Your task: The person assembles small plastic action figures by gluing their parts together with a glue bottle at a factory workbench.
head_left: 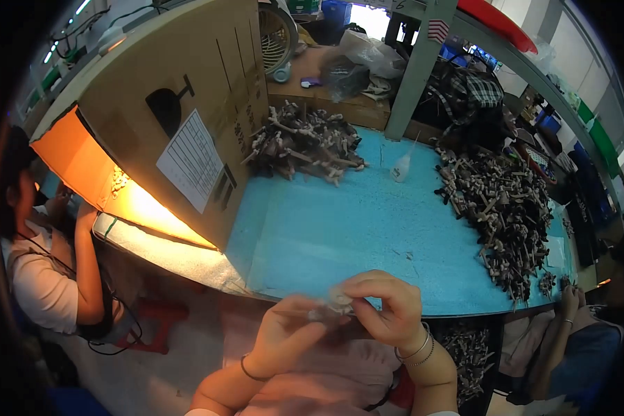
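Observation:
My left hand (286,334) and my right hand (390,303) meet just in front of the near edge of the blue table top (340,236). Between their fingertips is a small pale and greyish piece (340,302), smeared by motion. Its exact kind cannot be made out. The right thumb and fingers pinch it from the right, while the left fingers, partly blurred, close on it from the left. A pile of small pale and dark branching parts (305,142) lies at the back left, and a larger heap of similar parts (503,211) at the right.
A tall cardboard box (215,90) stands at the left, lit orange inside. A small squeeze bottle (401,168) is near a green-grey post (423,76). A dark bin of parts (468,353) sits below the edge. People work at left (45,277) and right (582,347).

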`<state>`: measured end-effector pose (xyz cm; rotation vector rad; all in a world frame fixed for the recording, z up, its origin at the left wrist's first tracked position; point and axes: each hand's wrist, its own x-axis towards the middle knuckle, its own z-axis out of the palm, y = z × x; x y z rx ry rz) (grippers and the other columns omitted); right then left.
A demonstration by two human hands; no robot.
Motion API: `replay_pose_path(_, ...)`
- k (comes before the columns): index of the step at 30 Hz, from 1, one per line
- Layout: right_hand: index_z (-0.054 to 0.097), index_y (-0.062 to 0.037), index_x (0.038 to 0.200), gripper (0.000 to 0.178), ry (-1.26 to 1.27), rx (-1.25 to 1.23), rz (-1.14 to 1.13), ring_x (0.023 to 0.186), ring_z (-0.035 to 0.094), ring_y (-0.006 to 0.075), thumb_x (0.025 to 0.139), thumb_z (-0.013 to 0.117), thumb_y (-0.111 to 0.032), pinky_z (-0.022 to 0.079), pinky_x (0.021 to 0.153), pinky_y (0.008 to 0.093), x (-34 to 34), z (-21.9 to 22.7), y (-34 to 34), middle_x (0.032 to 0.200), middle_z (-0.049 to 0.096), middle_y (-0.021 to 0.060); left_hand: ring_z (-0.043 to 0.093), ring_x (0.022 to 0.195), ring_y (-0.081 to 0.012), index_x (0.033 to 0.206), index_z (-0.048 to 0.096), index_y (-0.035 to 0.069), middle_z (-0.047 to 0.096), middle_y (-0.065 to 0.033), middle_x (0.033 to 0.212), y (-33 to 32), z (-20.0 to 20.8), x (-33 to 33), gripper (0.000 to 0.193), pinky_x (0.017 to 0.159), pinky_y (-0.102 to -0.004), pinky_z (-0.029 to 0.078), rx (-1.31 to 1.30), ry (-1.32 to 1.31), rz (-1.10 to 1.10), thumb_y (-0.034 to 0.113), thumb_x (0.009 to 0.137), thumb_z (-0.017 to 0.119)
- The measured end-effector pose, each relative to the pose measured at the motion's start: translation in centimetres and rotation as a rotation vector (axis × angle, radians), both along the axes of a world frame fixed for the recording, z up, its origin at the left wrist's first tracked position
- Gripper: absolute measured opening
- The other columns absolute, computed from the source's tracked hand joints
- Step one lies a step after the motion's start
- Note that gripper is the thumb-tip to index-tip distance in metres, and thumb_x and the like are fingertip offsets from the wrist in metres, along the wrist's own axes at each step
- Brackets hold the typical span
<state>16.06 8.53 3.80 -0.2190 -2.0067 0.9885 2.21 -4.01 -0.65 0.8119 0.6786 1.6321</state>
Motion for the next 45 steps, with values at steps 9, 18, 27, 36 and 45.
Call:
replay_pose_path(9, 0.060, -0.0039, 0.093, 0.028, 0.004, 0.192, 0.042, 0.076, 0.065, 0.0240, 0.070, 0.060, 0.012, 0.052, 0.066, 0.0302, -0.9, 0.1, 0.7, 0.089, 0.067, 0.0135, 0.058, 0.105, -0.0306, 0.116, 0.048, 0.004, 0.058, -0.0173, 0.113, -0.1, -0.8, -0.2, 0.031, 0.090, -0.0401, 0.045, 0.011, -0.087, -0.027, -0.002, 0.086, 0.053)
replay_pose_path(18, 0.062, -0.0019, 0.093, 0.027, -0.010, 0.287, 0.055, 0.079, 0.066, 0.0273, 0.067, 0.063, 0.006, 0.053, 0.066, 0.0322, -1.0, 0.2, 1.1, 0.091, 0.066, 0.0146, 0.059, 0.103, -0.0294, 0.115, 0.049, 0.006, 0.059, -0.0174, 0.113, -0.1, -1.1, -0.1, 0.031, 0.078, -0.0330, 0.048, -0.041, -0.151, -0.019, -0.002, 0.085, 0.052)
replay_pose_path(27, 0.061, -0.0009, 0.093, 0.026, -0.039, 0.303, 0.058, 0.079, 0.065, 0.0282, 0.068, 0.063, 0.005, 0.053, 0.066, 0.0327, -1.0, 0.3, 0.9, 0.090, 0.066, 0.0156, 0.060, 0.101, -0.0278, 0.114, 0.050, 0.007, 0.058, -0.0171, 0.113, -0.2, -0.7, 0.1, 0.029, 0.075, -0.0320, 0.048, 0.010, -0.090, 0.036, -0.001, 0.086, 0.050)
replay_pose_path(36, 0.060, -0.0012, 0.094, 0.027, -0.021, 0.268, 0.102, 0.080, 0.065, 0.0288, 0.069, 0.063, 0.006, 0.053, 0.066, 0.0330, -1.1, -0.1, 0.6, 0.092, 0.066, 0.0163, 0.061, 0.099, -0.0282, 0.111, 0.050, 0.008, 0.059, -0.0156, 0.111, -0.1, -1.1, -0.3, 0.028, 0.071, -0.0310, 0.049, -0.012, -0.155, -0.035, -0.002, 0.085, 0.049)
replay_pose_path(45, 0.059, -0.0026, 0.098, 0.030, -0.003, 0.247, 0.111, 0.082, 0.065, 0.0291, 0.069, 0.063, 0.006, 0.054, 0.066, 0.0323, -1.6, -0.4, 0.2, 0.097, 0.065, 0.0163, 0.061, 0.100, -0.0294, 0.109, 0.051, 0.006, 0.059, -0.0156, 0.110, -0.4, -0.9, -0.4, 0.026, 0.076, -0.0336, 0.049, -0.013, -0.155, -0.015, -0.002, 0.085, 0.051)
